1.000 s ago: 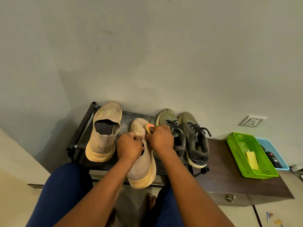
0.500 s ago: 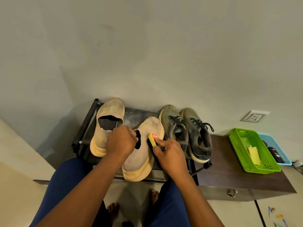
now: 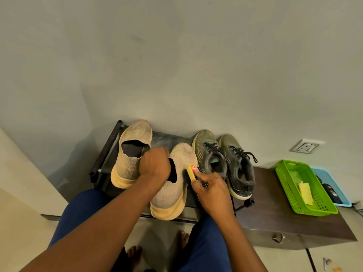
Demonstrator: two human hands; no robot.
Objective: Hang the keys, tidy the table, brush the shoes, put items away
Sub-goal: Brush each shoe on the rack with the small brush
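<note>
**Brush at the beige shoe's flank**

The beige shoe (image 3: 172,185) is steadied on the rack (image 3: 106,154) by the left hand (image 3: 155,163), whose fingers are curled at its collar. The brush (image 3: 191,171) is gripped in the curled fingers of the right hand (image 3: 210,191) and set against the shoe's right flank. The shoe's long axis runs away toward the wall, heel nearest. Room for strokes is narrow: the green sneakers (image 3: 224,160) stand just beside. The heel overhangs the rack's front edge.
</note>
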